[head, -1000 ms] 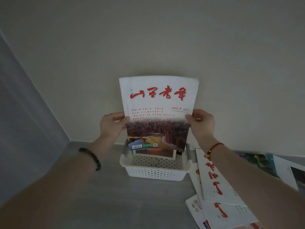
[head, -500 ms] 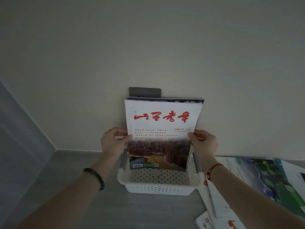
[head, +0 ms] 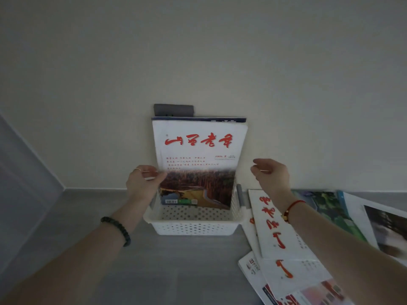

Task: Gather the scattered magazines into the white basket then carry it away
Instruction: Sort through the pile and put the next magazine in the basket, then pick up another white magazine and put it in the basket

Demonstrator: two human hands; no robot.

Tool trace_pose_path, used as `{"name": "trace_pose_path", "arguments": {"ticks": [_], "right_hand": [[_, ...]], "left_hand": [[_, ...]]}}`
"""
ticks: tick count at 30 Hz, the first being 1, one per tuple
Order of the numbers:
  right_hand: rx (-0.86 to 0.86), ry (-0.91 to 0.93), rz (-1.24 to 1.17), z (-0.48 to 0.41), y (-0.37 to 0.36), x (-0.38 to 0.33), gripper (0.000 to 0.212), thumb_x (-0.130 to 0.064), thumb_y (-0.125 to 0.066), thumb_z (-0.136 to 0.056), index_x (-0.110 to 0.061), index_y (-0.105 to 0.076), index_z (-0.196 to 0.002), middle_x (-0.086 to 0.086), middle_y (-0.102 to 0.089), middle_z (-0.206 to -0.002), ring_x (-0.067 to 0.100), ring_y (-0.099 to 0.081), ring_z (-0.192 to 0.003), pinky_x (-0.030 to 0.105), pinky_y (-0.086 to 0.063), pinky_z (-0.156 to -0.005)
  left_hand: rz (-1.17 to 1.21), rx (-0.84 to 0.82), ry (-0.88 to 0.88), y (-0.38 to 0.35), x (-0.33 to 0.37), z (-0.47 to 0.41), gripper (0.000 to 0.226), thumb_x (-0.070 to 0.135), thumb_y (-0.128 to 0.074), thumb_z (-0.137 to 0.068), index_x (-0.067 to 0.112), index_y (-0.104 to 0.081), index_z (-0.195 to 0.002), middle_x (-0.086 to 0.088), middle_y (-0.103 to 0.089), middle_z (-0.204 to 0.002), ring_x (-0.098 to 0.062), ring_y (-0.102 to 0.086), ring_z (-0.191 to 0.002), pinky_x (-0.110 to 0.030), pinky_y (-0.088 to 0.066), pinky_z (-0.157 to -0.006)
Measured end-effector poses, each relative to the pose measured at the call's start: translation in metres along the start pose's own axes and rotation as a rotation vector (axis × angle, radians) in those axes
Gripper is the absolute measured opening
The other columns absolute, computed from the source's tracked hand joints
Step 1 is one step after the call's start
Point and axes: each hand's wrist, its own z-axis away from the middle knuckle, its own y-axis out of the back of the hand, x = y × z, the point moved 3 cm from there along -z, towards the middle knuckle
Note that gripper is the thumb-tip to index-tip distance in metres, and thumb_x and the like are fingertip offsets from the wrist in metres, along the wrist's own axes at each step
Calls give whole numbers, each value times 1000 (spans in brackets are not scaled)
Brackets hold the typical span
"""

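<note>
A white perforated basket (head: 193, 226) stands on the grey floor against the wall. A white magazine with red characters (head: 199, 148) stands upright in it, leaning back on another magazine (head: 198, 119) with a dark blue top edge. My left hand (head: 143, 183) pinches the white magazine's left edge. My right hand (head: 272, 175) hovers to the right of the magazine with loosely curled fingers, touching nothing. Several magazines lie scattered on the floor to the right, the nearest a white one with red characters (head: 271, 225).
A grey wall socket (head: 174, 110) shows just above the magazines. The cream wall (head: 198, 51) rises directly behind the basket. More magazines with green and dark covers (head: 330, 208) lie at the far right. A grey panel (head: 22, 172) borders the left.
The white magazine went down into the basket and now leans on the wall. My right hand let go of its right edge and pulled away to the right.
</note>
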Motion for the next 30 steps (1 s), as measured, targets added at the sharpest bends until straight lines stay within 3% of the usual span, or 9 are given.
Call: {"name": "trace_pose_path", "arguments": {"ticks": [5, 8, 13, 17, 22, 26, 30], "right_hand": [[0, 44, 49, 4, 78, 8, 19, -10, -67, -78, -14, -68, -97, 3, -66, -83, 15, -60, -71, 28, -48, -74], [5, 9, 49, 9, 123, 23, 24, -9, -68, -77, -12, -67, -101, 4, -65, -89, 17, -61, -81, 27, -49, -77], [-51, -65, 86, 19, 181, 64, 33, -6, -71, -74, -10, -64, -106, 9, -67, -101, 20, -63, -86, 17, -50, -62], [-212, -3, 366, 30, 202, 105, 55, -14, -76, -70, -10, -55, -120, 9, -62, -119, 26, -58, -108, 33, -45, -93], [-489, 100, 598, 48, 190, 154, 75, -24, -77, -68, -19, -40, -133, 0, -50, -133, 18, -49, -117, 28, -38, -95], [-581, 171, 627, 49, 176, 181, 81, -25, -77, -68, -20, -34, -136, 2, -45, -136, 17, -47, -119, 32, -40, -102], [-626, 275, 842, 39, 167, 201, 76, -42, -63, -78, -24, -24, -141, 1, -16, -154, 23, -18, -141, 45, -18, -116]], "left_hand": [[135, -90, -33, -21, 15, 44, 16, 15, -73, -73, 19, -58, -74, -12, -66, -90, -29, -65, -89, -42, -54, -83], [208, -221, -39, -44, 26, 77, 13, 14, -69, -76, 19, -58, -77, -11, -65, -86, -21, -65, -76, -29, -57, -69], [279, -430, -16, -97, 35, 138, 9, 12, -67, -78, 16, -61, -83, -5, -66, -75, -13, -66, -67, -18, -56, -57], [228, -519, 50, -143, 25, 182, 12, 21, -65, -80, 16, -60, -89, -1, -66, -82, -12, -66, -71, -19, -55, -61], [219, -567, 229, -184, 1, 222, 18, 30, -63, -80, 18, -57, -92, 3, -65, -89, -10, -64, -76, -12, -49, -49], [201, -605, 353, -201, -19, 242, 23, 32, -59, -84, 17, -55, -100, 1, -64, -98, -14, -65, -86, -19, -53, -63], [226, -541, 453, -205, -33, 251, 20, 33, -59, -83, 17, -57, -94, -4, -65, -101, -17, -65, -88, -23, -53, -68]]}}
